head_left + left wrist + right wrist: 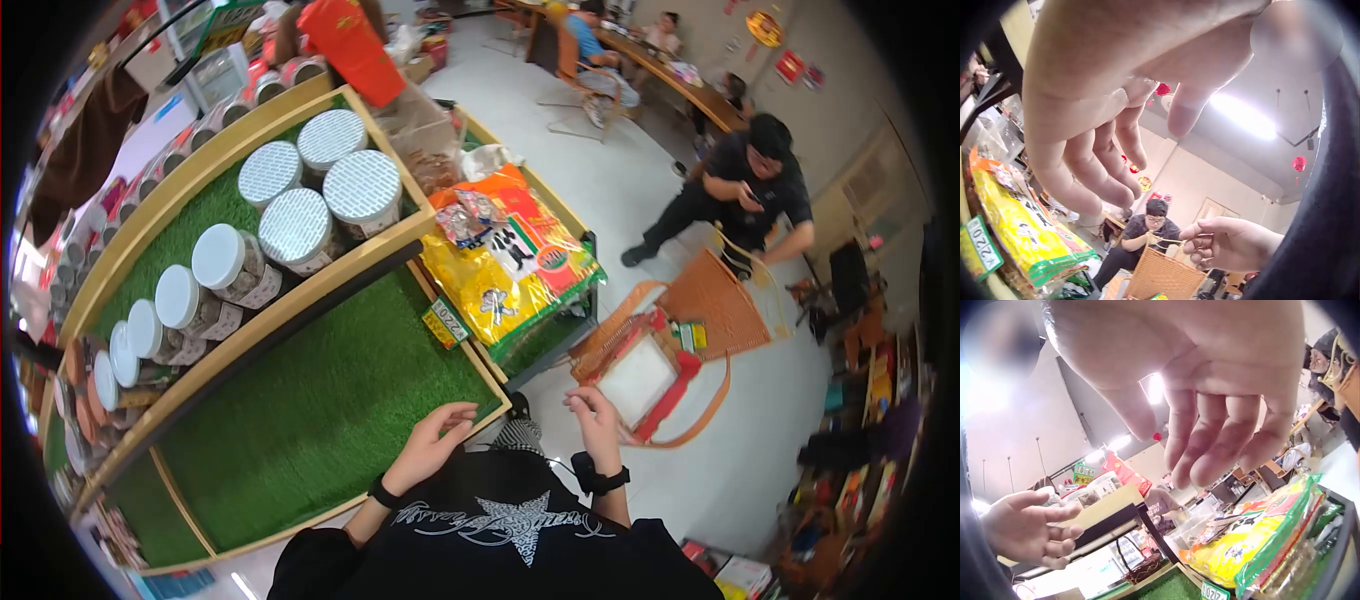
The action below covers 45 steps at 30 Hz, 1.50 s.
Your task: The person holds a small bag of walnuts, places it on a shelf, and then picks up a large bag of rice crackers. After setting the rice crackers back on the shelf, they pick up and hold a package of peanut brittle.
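Both hands hold nothing, raised in front of the torso with loosely bent fingers. In the head view my left hand [430,448] hovers over the front edge of a shelf lined with green artificial turf [330,410]. My right hand [597,425] is farther right, close to a woven basket with a white panel inside [635,380], which it overlaps in this view. Beyond the shelf corner lie large yellow plastic food bags [480,285], with a green and yellow price tag [445,323] in front. The right wrist view shows the fingers of the right hand [1210,381] hanging apart.
White-lidded jars [295,230] stand on the raised turf shelf at left. On the right, a person in black [770,190] crouches beside an orange-brown woven basket [715,300]. People sit at a long wooden table [670,75] at the back. Stocked shelving [880,440] lines the right side.
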Available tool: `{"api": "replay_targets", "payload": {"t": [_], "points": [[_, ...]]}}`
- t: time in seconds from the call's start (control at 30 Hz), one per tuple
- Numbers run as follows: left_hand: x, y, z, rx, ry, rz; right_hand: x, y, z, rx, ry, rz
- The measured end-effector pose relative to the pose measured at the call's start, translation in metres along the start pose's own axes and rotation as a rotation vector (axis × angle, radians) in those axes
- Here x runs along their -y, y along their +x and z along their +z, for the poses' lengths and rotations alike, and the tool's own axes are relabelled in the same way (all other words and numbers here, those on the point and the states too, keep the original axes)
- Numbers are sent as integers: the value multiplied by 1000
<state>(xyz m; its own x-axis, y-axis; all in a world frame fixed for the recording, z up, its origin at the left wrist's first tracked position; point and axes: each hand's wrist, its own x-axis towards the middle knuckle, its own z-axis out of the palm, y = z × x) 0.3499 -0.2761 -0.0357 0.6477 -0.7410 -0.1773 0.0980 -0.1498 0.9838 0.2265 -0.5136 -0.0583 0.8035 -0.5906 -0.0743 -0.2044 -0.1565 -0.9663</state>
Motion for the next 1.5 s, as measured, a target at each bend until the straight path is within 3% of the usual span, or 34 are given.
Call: {"api": "replay_targets", "payload": {"t": [0.1, 0.17, 0.2, 0.33, 0.53, 0.7, 0.77, 0.83, 0.9, 1.0, 1.13, 1.2, 1.23, 1.27, 1.33, 1.37, 1.4, 1.5], "points": [[4, 15, 1, -201, -45, -45, -10, 66, -19, 49, 15, -37], [3, 26, 7, -347, -104, -90, 17, 107, -28, 113, -83, 1], [-2, 31, 13, -383, -120, -113, 14, 132, -34, 108, -150, -171], [-26, 74, 32, -559, -145, -75, 34, 213, -58, 147, -78, -219], [-27, 136, 64, -586, -99, -31, 33, 286, -59, 307, -232, -270], [-27, 183, 76, -510, -132, -59, 18, 325, -34, 545, -77, -195], [-22, 206, 63, -482, -154, -77, -5, 353, -11, 665, 113, -98], [-19, 237, 40, -446, -176, -83, -22, 387, 19, 739, 39, -63], [-8, 276, 12, -471, -189, -23, -45, 414, 54, 739, -245, -256], [17, 332, -22, -520, -161, -9, -77, 447, 108, 647, -182, -250], [-2, 359, -29, -645, -138, -60, -78, 457, 132, 841, -271, -222], [2, 367, -32, -786, -149, -183, -73, 443, 129, 816, -397, -445], [16, 374, -33, -879, -30, -164, -79, 437, 129, 757, -472, -547], [32, 376, -34, -875, -33, -171, -85, 431, 126, 759, -474, -539], [36, 372, -33, -798, -148, -137, -85, 417, 116, 780, -557, -767], [43, 373, -32, -868, -89, -194, -85, 410, 113, 854, -530, -625], [54, 374, -32, -867, -91, -193, -87, 403, 107, 853, -533, -624], [80, 374, -32, -847, -43, -246, -95, 379, 91, 857, -511, -770]]}}
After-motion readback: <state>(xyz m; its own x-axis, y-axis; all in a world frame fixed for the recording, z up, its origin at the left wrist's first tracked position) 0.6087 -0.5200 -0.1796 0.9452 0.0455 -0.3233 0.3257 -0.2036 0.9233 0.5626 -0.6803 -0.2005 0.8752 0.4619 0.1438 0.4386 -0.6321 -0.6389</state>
